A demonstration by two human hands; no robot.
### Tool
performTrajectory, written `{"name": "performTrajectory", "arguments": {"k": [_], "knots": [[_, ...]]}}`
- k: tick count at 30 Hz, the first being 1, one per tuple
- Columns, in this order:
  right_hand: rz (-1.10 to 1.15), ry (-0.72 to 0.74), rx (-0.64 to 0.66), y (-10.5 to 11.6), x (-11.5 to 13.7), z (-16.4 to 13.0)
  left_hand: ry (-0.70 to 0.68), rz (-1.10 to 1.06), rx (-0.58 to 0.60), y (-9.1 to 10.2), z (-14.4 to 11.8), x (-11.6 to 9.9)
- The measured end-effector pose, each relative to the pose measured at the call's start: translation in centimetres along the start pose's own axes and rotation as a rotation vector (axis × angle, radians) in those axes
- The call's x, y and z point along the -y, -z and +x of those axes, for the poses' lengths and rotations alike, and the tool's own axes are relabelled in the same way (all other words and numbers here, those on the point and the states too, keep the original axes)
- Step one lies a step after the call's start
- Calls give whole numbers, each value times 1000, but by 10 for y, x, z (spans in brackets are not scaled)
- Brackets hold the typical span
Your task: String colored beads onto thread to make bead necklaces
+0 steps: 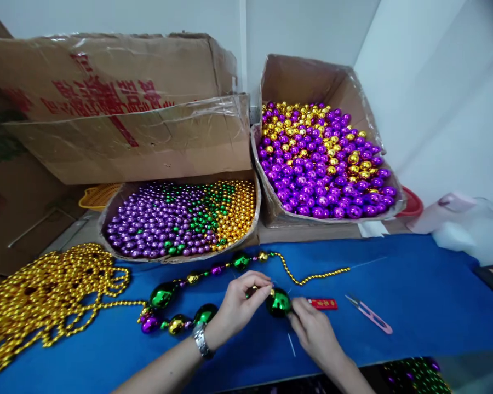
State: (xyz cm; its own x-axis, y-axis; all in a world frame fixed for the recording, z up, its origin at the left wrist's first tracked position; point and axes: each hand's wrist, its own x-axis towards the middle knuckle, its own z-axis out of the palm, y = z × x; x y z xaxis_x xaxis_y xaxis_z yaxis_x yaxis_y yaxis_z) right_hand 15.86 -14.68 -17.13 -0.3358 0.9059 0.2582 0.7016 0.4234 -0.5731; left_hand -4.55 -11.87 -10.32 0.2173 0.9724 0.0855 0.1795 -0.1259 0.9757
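Observation:
Between my two hands is a large shiny green bead (278, 302). My left hand (239, 306), with a metal watch (201, 340) on the wrist, pinches the beaded strand at the bead's left side, by a small gold bead. My right hand (314, 331) is closed at the bead's right side; its fingertips are partly hidden. The bead garland (162, 296), in green, gold and purple, loops across the blue table to the left. Its upper end runs into a chain of small gold beads (299, 282) with a thin needle-like tip.
Pink thread snips (370, 314) and a red packet (324, 303) lie right of my hands. A pile of gold bead chains (61, 290) covers the left. Behind stand a carton of small beads (252, 241) and a carton of larger purple and gold beads (267, 210).

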Motion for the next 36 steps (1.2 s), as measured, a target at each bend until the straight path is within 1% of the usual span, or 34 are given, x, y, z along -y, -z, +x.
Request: {"name": "performTrajectory", "arguments": {"k": [2,4,7,10,12,14,15,17,19,20,21,24,27,29,32,34,36], "knots": [[4,-8,-4,14,1,5,-69,59,26,2,2,-10],[13,-24,-17,27,9,13,-134,90,38,5,6,-27],[154,-33,-2,37,26,26,-201,84,13,7,13,-56],[331,-42,37,36,38,31,-169,5,-47,7,18,-72],[354,-54,35,37,40,32,-121,-76,-78,7,18,-73],[382,-95,0,44,40,32,-114,-84,-58,5,17,-64],[411,-123,-21,49,41,33,-145,-39,-14,3,16,-57],[491,-161,-50,60,44,35,-249,122,146,-4,13,-39],[574,-171,-46,70,48,36,-337,308,313,-15,10,-20],[617,-174,-51,74,50,37,-354,391,370,-21,8,-11],[664,-185,-70,77,52,37,-354,466,398,-27,7,-2],[804,-253,-216,82,47,35,-324,646,384,-42,3,17],[901,-346,-372,85,28,33,-276,754,357,-47,0,28],[954,-409,-463,86,10,31,-234,806,336,-45,-2,32],[1032,-474,-626,90,-20,29,-174,893,305,-35,-5,38],[1063,-489,-738,94,-36,28,-152,935,295,-28,-6,41],[1076,-487,-819,98,-45,27,-151,955,289,-21,-6,43]]}}
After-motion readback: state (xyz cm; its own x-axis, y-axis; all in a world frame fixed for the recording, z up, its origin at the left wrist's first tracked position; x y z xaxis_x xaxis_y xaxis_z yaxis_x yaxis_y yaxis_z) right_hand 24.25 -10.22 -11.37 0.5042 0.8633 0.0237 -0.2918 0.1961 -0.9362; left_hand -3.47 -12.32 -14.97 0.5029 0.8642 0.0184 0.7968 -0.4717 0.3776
